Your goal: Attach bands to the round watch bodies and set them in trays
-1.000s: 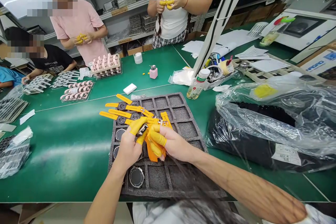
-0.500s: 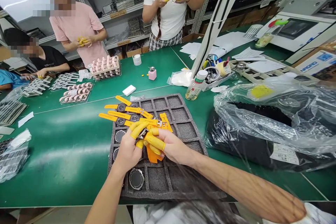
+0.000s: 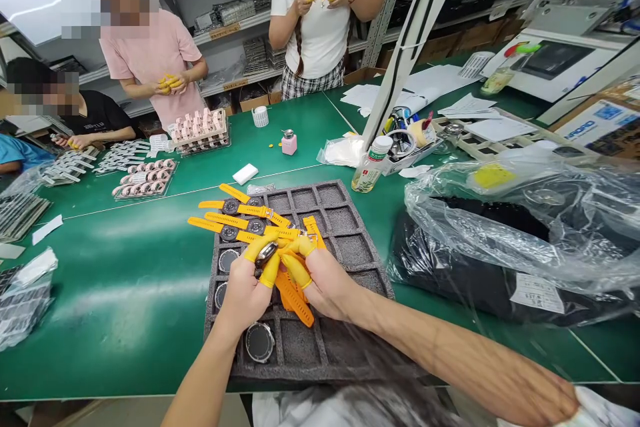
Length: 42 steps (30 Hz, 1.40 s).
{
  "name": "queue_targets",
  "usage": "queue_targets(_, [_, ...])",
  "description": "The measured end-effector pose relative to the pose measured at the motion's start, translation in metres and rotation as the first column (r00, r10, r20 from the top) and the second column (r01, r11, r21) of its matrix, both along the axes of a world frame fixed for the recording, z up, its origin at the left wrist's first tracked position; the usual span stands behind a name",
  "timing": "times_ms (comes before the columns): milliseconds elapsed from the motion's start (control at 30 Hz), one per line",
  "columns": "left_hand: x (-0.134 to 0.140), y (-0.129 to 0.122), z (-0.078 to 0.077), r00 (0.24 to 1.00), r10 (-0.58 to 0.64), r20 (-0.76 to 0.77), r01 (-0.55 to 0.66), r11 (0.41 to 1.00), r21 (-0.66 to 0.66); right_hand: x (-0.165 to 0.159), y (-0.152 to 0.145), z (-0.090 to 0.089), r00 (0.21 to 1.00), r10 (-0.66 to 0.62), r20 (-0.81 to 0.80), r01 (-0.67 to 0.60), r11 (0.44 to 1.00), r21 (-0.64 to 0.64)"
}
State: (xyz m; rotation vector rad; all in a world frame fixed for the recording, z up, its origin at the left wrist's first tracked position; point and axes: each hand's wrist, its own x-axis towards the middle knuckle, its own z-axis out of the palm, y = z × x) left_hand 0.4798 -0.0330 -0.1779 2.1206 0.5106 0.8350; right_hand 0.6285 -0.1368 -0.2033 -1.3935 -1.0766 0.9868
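Both hands wear yellow finger cots and meet over a dark foam tray (image 3: 357, 253). My left hand (image 3: 250, 280) is closed on a dark watch case (image 3: 266, 253), held on edge between thumb and fingers. Pinched at the side of that case is my right hand (image 3: 320, 273), apparently on an orange watch strap (image 3: 297, 300) that hangs below its fingers; the exact contact is hidden. Watches with orange straps (image 3: 256, 227) lie across the tray's far left part. Round watch cases without straps (image 3: 259, 342) sit in the left column of compartments.
A bottle (image 3: 373, 163) and a lamp arm (image 3: 407, 47) stand behind the tray. To the right is a plastic-wrapped black bundle (image 3: 475, 260). Pink watches in trays (image 3: 145, 179) and a pink dispenser bottle (image 3: 289, 142) are farther back. Several co-workers are across the table.
My right hand's fingers have shifted and spread slightly around the strap. The hanging orange strap now shows longer and slants down right. The watch case has turned slightly in my left hand.
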Motion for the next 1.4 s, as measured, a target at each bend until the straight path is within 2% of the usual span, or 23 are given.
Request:
queue_targets(167, [-0.003, 0.003, 0.000, 1.000, -0.005, 0.005, 0.005, 0.998, 0.062, 0.000, 0.000, 0.009, 0.998, 0.002, 0.057, -0.004, 1.000, 0.029])
queue_targets(267, [-0.004, 0.006, -0.004, 1.000, -0.004, 0.017, 0.002, 0.995, 0.101, -0.001, 0.001, 0.016, 0.992, 0.022, -0.121, -0.015, 0.998, 0.055])
queue_targets(367, [-0.003, 0.009, -0.008, 0.999, -0.039, 0.033, 0.034, 0.988, 0.148, -0.004, 0.002, 0.021, 0.925, 0.128, -0.358, -0.114, 0.992, 0.060])
queue_targets(467, [-0.002, 0.009, -0.009, 0.995, -0.095, 0.034, 0.088, 0.981, 0.173, -0.003, 0.003, 0.022, 0.861, 0.219, -0.459, -0.210, 0.975, 0.073])
queue_targets(733, [-0.002, 0.009, -0.006, 0.989, -0.146, 0.032, 0.139, 0.976, 0.167, 0.000, 0.007, 0.021, 0.813, 0.243, -0.530, -0.234, 0.968, 0.085])
queue_targets(1000, [-0.002, 0.006, -0.007, 0.994, -0.106, 0.041, 0.095, 0.972, 0.214, -0.003, 0.007, 0.025, 0.746, 0.231, -0.625, -0.226, 0.970, 0.089])
queue_targets(1200, [-0.003, 0.007, -0.008, 0.997, -0.079, 0.009, 0.072, 0.944, 0.321, -0.004, 0.007, 0.020, 0.726, 0.228, -0.649, -0.216, 0.971, 0.099])
queue_targets(1400, [-0.003, 0.008, -0.009, 0.999, -0.035, -0.006, 0.033, 0.888, 0.459, -0.005, 0.008, 0.021, 0.728, 0.228, -0.647, -0.209, 0.972, 0.108])
